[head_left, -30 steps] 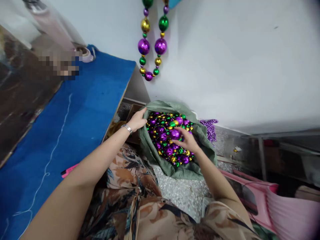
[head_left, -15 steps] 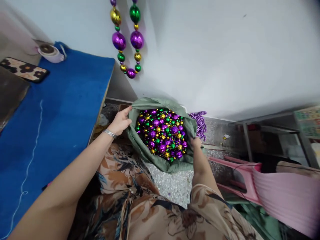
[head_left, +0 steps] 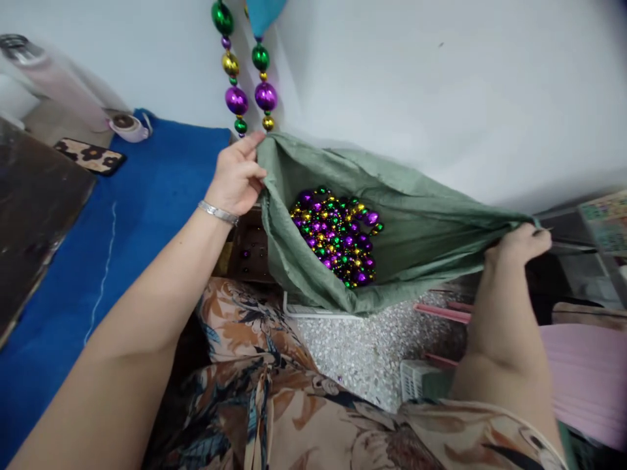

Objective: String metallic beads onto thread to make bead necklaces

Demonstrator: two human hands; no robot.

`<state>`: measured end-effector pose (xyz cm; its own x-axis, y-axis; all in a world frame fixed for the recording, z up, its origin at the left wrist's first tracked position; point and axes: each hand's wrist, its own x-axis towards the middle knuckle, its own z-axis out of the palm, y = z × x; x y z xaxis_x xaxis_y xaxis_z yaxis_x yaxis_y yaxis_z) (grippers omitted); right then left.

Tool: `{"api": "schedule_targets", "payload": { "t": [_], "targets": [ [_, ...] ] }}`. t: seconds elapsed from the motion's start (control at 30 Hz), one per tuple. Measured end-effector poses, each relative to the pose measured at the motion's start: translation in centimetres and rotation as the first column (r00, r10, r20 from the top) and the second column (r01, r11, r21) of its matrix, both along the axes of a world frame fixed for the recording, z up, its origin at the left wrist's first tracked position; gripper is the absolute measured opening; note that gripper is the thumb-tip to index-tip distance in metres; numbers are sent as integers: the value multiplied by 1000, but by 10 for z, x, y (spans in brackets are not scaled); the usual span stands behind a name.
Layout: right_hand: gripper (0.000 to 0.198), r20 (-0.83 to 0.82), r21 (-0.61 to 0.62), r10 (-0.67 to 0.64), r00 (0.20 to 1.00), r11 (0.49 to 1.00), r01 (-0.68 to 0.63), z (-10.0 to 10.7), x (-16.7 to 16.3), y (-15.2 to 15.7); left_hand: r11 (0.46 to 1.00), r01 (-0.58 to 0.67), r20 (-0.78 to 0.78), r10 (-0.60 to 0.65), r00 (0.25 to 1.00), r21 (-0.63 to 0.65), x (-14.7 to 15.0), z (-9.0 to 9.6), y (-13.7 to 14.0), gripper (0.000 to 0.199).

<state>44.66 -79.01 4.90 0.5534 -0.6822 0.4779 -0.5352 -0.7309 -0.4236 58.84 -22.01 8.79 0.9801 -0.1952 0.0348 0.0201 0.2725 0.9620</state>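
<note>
A green woven sack [head_left: 421, 241] is stretched wide between my two hands, its mouth facing up at me. Down inside it lies a heap of shiny bead strands [head_left: 337, 241] in purple, green and gold. My left hand [head_left: 240, 173], with a metal bracelet at the wrist, pinches the sack's rim at the upper left corner. Far out to the right, my right hand [head_left: 519, 245] is closed on the opposite corner, pulling the cloth into a taut fold.
A large bead necklace [head_left: 238, 100] hangs on the wall ahead. On the left a blue-covered table [head_left: 161, 189] carries a phone [head_left: 91, 155], a small cup [head_left: 130, 127] and a white string. A pink chair [head_left: 582, 372] stands at right. A box [head_left: 252, 251] sits behind the sack's left side.
The sack's rim has been lifted and pulled open wider. My right hand has moved far right and up with its corner; my left has risen. The beads now sit deeper inside.
</note>
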Motion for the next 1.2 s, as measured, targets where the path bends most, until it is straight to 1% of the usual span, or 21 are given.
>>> {"api": "schedule_targets", "payload": {
  "t": [0.03, 0.1, 0.17, 0.23, 0.33, 0.4, 0.47, 0.5, 0.53, 0.57, 0.6, 0.63, 0.67, 0.73, 0.8, 0.87, 0.93, 0.97, 1.03, 1.13, 1.2],
  "targets": [
    [56, 16, 25, -106, 994, 994, 105, -2, -2, -2, 1000, -9, 9, 8, 1000, 18, -1, -2, 0, 65],
    [47, -5, 102, -293, 956, 951, 292, -13, -7, 0, 995, -23, -9, 24, 1000, 94, -5, -17, 0, 64],
    [37, -86, 156, -355, 931, 918, 365, -28, -11, 9, 981, -28, -46, 38, 998, 194, -13, -41, -1, 65],
    [31, -181, 186, -349, 919, 906, 381, -39, -16, 19, 962, -12, -76, 35, 997, 274, -21, -66, -1, 68],
    [35, -288, 181, -305, 908, 913, 365, -44, -21, 37, 950, 33, -114, 3, 993, 310, -33, -90, -1, 74],
    [52, -309, 146, -275, 911, 932, 331, -42, -22, 59, 954, 51, -135, -12, 991, 294, -40, -94, -1, 79],
    [69, -356, 72, -142, 924, 981, 178, -46, -23, 95, 963, 73, -167, -29, 986, 259, -47, -89, -5, 82],
    [69, -432, 26, 17, 902, 1000, -6, -52, -26, 118, 969, 90, -186, -46, 981, 231, -52, -85, -8, 84],
    [62, -559, 29, 189, 807, 977, -209, -61, -30, 144, 974, 116, -203, -76, 976, 192, -57, -80, -13, 86],
    [60, -736, 174, 419, 531, 876, -450, -74, -37, 171, 978, 148, -217, -115, 969, 144, -63, -74, -19, 87],
    [53, -776, 299, 528, 345, 790, -535, -88, -47, 195, 980, 180, -225, -157, 962, 88, -69, -66, -26, 89],
    [47, -787, 394, 583, 202, 726, -563, -104, -59, 216, 976, 217, -229, -205, 952, 28, -74, -59, -33, 90],
    [45, -796, 464, 601, 79, 688, -558, -119, -74, 232, 969, 245, -237, -244, 940, -26, -80, -51, -40, 90],
    [45, -812, 546, 571, -117, 675, -496, -142, -107, 241, 949, 290, -251, -312, 916, -122, -91, -35, -56, 90],
    [31, -832, 554, 500, -243, 721, -415, -148, -139, 225, 914, 347, -242, -392, 887, -210, -102, -25, -71, 89],
    [24, -847, 524, 434, -307, 774, -354, -138, -166, 193, 860, 425, -210, -488, 847, -283, -114, -24, -87, 90],
    [25, -860, 492, 392, -325, 806, -329, -122, -187, 162, 816, 480, -183, -551, 814, -322, -125, -33, -98, 90],
    [29, -864, 484, 383, -325, 811, -330, -115, -195, 149, 810, 489, -178, -560, 809, -325, -130, -40, -101, 91],
    [26, -864, 485, 379, -330, 803, -346, -110, -204, 136, 827, 476, -194, -541, 818, -301, -136, -58, -97, 91],
    [24, -854, 514, 405, -327, 750, -415, -123, -200, 138, 901, 389, -275, -430, 860, -190, -134, -83, -73, 91],
    [22, -862, 505, 438, -256, 688, -522, -135, -188, 144, 952, 288, -320, -307, 896, -108, -130, -95, -54, 91]
  ]
}}
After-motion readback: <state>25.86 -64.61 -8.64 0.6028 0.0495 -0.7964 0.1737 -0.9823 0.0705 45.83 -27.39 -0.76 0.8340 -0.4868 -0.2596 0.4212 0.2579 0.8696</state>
